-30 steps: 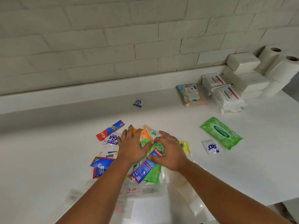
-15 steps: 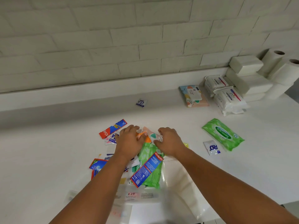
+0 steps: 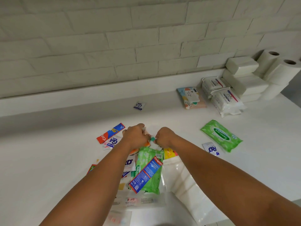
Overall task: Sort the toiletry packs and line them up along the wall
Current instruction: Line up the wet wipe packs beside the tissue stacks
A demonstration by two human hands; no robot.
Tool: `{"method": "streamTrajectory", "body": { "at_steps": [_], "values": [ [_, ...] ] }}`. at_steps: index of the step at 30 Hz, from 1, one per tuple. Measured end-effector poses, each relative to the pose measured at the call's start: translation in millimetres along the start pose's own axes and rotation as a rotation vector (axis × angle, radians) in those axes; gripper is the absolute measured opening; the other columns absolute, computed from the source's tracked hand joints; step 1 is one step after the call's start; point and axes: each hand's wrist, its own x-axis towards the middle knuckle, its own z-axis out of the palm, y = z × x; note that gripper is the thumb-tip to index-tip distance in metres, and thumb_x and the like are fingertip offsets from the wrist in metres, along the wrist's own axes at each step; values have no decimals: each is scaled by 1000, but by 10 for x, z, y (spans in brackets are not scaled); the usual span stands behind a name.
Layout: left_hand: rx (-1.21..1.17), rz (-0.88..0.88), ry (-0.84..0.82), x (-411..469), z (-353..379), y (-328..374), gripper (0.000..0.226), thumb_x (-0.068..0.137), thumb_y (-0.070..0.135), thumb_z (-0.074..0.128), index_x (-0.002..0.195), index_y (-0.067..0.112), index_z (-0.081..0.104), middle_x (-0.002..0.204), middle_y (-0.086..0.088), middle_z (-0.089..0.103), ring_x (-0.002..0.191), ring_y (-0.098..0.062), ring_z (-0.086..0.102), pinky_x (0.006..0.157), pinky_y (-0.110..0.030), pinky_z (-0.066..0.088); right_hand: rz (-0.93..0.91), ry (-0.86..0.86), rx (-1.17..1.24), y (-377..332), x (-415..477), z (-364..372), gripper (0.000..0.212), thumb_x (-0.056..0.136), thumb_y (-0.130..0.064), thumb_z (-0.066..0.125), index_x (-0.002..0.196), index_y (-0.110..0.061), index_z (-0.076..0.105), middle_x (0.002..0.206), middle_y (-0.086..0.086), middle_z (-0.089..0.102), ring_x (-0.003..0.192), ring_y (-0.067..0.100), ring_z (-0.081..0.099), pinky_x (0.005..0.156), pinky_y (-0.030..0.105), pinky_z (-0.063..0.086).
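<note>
Both my arms reach forward, knuckles up. My left hand (image 3: pixel 136 136) and right hand (image 3: pixel 164 137) each pinch the patterned pack (image 3: pixel 152 139) between them, just beyond the heaped packs (image 3: pixel 145 162).

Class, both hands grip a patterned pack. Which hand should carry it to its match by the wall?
Right, probably: the right hand grips the pack, and the match lies right of it by the wall; the left hand would have to cross.
</note>
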Motion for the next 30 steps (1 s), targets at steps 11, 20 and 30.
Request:
{"method": "streamTrajectory", "body": {
  "at_steps": [11,20,30],
  "values": [
    [-377,-28,56,32,-156,146,48,90,26,69,136,20,56,118,3,64,104,-14,61,92,-32,50,-133,333,399,134,-345,-197,11,95,-16,55,86,-21,59,89,5,64,83,26,59,73,34,48],
    [-317,63,-130,27,-206,291,32,82,19,76,113,19,68,106,4,74,92,-11,71,83,-39,59,-274,501,607,317,-574,-486,13,95,-17,59,84,-24,59,87,-6,66,84,12,61,76,28,48],
    [-595,85,8,221,-7,739,32,81,18,80,111,19,70,102,5,77,95,-14,73,88,-45,59,-285,439,1117,854,-495,-821,36,86,-11,72,117,-19,56,108,8,71,94,24,71,85,41,58]
  ]
}}
